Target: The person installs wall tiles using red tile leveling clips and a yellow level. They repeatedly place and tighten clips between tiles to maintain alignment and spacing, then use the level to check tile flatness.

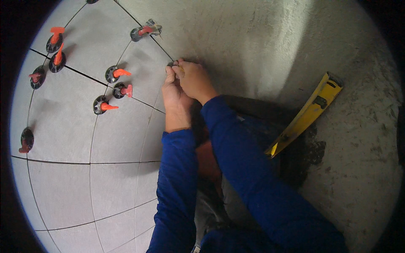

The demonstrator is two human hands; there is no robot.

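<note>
My two hands meet at the outer edge of the pale grey tiles (122, 139). There, a small dark tile leveler (171, 64) shows only in part, mostly covered by fingers. The thumb and fingers of my left hand (176, 99) close around its near side. My right hand (195, 80) pinches it from the right, its fingertips touching those of the left. Farther up the same edge stands another tile leveler (145, 30), with a black round base and a red handle.
Several more levelers with orange or red handles sit on the tile joints, among them an orange one (103, 105) and a dark red one (26, 140). A yellow spirit level (306, 114) lies on the rough grey concrete (346, 160) to the right, beside my legs.
</note>
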